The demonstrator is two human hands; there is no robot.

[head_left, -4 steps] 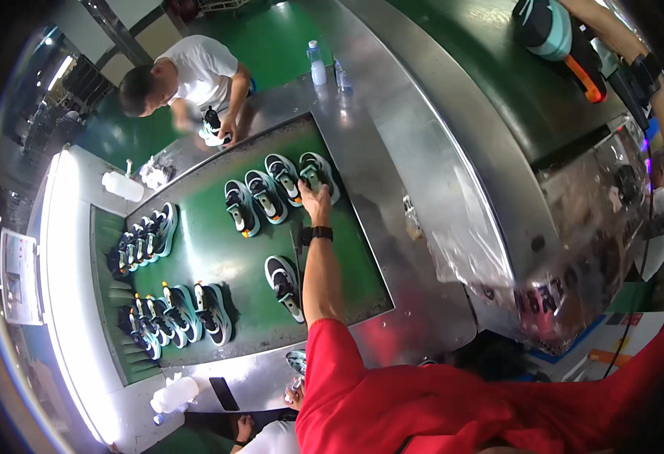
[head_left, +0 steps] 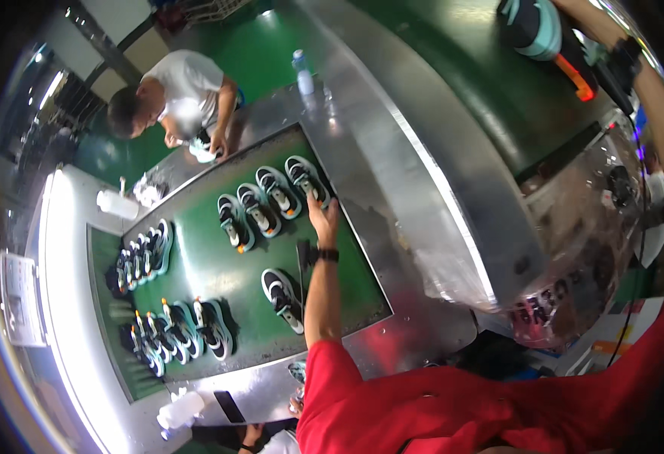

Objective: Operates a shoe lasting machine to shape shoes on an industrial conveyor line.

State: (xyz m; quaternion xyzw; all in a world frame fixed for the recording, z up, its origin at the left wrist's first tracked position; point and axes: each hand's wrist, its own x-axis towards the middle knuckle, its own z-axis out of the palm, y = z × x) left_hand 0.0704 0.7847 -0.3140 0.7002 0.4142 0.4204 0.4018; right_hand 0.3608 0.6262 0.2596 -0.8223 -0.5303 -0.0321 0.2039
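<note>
My left hand [head_left: 323, 218] is at the near end of a black, white and pale teal sneaker [head_left: 307, 180], thumb and fingers apart, its thumb at the shoe's edge. That sneaker is rightmost in a far row of several sneakers [head_left: 258, 210] on the green-topped table [head_left: 256, 268]. A single sneaker [head_left: 283, 300] lies left of my left forearm. My right hand [head_left: 583, 10] is cut off at the top right; it appears to hold a black and teal shoe [head_left: 532, 34] with an orange heel tab. The right fingers are mostly hidden.
Two groups of sneakers [head_left: 146, 253] [head_left: 171, 333] stand at the table's left end, beside a bright light panel [head_left: 71, 303]. A raised metal ledge [head_left: 415, 129] runs along the right. Opposite, a person [head_left: 184, 91] works on a shoe. Another person's arm shows at the bottom.
My left hand has drawn back from over the top of the right-end sneaker to its near end, and its fingers have parted. The view has shifted slightly.
</note>
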